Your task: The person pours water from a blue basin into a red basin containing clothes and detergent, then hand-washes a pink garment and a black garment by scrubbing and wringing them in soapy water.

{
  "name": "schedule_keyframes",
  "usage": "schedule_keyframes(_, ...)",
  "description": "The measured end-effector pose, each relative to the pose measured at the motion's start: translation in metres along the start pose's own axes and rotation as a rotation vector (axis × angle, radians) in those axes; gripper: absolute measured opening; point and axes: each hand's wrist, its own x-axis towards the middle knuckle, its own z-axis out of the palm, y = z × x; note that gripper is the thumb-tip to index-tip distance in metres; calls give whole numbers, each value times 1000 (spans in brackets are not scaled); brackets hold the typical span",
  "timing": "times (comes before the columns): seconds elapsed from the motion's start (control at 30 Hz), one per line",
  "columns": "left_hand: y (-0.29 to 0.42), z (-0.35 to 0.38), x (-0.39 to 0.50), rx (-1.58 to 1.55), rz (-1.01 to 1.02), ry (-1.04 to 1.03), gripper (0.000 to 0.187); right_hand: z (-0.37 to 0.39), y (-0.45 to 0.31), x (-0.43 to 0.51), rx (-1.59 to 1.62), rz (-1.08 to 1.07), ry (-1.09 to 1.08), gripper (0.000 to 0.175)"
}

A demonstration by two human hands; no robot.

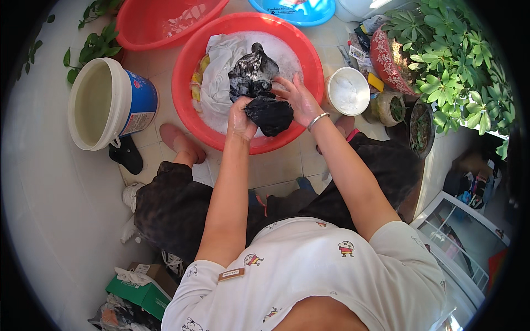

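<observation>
A wet black cloth point(270, 115) is held in my left hand point(242, 118) over the near part of a red plastic basin point(186, 120). My right hand point(299, 101) is at the cloth's right side, its fingers spread apart; whether it grips any fabric I cannot tell. More soaked black fabric point(250, 72) with suds lies just beyond both hands. White cloth point(221, 74) fills the basin's left side, beside a yellow patterned cloth point(203, 68). Foamy water point(285, 51) surrounds the fabrics.
A large bucket of water point(93, 103) stands at the left, a small tub of white powder point(349, 91) at the right. Another red basin point(165, 25) and a blue basin point(306, 14) lie beyond. Potted plants point(391, 62) line the right side. Black footwear point(126, 155) is by the bucket.
</observation>
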Motion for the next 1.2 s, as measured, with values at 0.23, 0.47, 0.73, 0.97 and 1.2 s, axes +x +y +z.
schedule_keyframes(0.23, 9, 15, -22, -8, -72, -21, 40, 21, -1, 48, 130, -220, -44, 34)
schedule_keyframes(0.47, 7, -4, -25, 454, 251, 138, 51, 51, -18, 24, -185, -609, 175, 50)
schedule_keyframes(0.73, 15, 40, -51, 663, 339, 221, 78, 71, -22, -9, -270, -808, 148, 54)
schedule_keyframes(0.97, 18, 91, -76, 509, 218, 154, 85, 84, -2, -28, -619, -1188, 430, 47)
schedule_keyframes(1.2, 21, 78, -66, 435, 278, 139, 30, 63, 78, -79, -1067, -1082, 32, 32)
